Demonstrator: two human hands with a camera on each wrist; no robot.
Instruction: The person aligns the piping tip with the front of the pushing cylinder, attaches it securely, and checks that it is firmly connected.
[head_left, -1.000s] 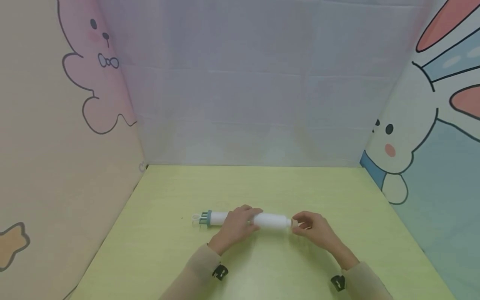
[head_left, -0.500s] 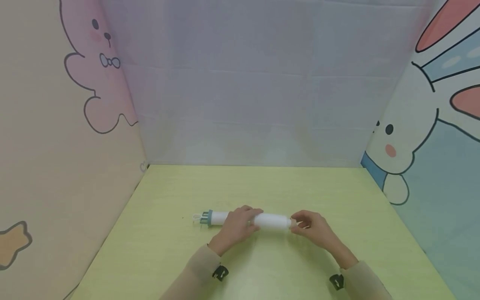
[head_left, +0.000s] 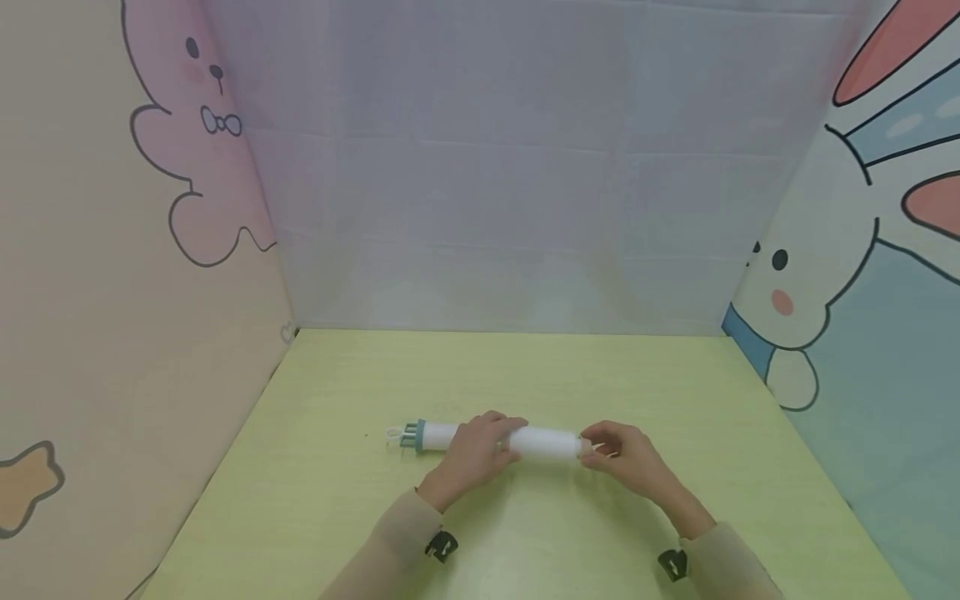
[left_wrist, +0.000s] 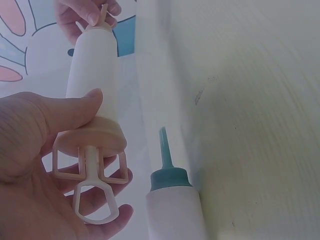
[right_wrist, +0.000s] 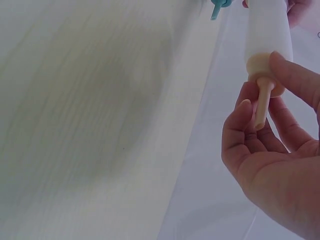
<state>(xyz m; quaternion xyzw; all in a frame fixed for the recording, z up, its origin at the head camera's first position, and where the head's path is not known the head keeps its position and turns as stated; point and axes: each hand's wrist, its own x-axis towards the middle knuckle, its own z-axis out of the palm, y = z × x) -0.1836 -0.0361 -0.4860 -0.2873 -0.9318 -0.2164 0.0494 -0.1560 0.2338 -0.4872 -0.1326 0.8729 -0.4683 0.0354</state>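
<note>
My left hand (head_left: 472, 450) grips the white barrel of a peach-and-white icing syringe (left_wrist: 92, 70), with its thumb along the barrel near the peach finger-loop end. A white pull ring (left_wrist: 95, 202) sticks out behind that end. At the other end, my right hand (right_wrist: 280, 150) pinches the peach nozzle cap (right_wrist: 260, 65) between thumb and fingers; its thin spout points away from the barrel. A second syringe with teal ends (head_left: 411, 435) lies on the table, left of and partly hidden by the left hand; its teal spout (left_wrist: 165, 150) shows in the left wrist view.
The syringes are over a pale yellow-green table (head_left: 480, 375). A white cloth wall (head_left: 480, 183) stands behind, with cartoon-printed panels on the left and right sides. Each wrist wears a black strap mount (head_left: 441, 546).
A narrow white neck showed between barrel and peach cap a second ago; now the cap sits against the barrel. The right hand has shifted slightly left, while the left hand stays in place.
</note>
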